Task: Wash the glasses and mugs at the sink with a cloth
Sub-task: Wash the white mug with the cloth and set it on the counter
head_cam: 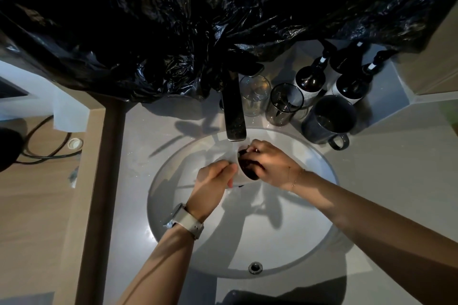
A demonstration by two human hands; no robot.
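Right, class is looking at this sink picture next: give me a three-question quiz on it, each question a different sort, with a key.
1. True or false: the dark mug stands on the counter to the right of the faucet.
2. Multiple choice: what is the right hand pushing into the held glass? A) a sponge on a stick B) a dark cloth C) a bottle brush
3. Fill in: the left hand, with a watch on its wrist, holds the glass over the ____.

Key
1. True
2. B
3. Basin
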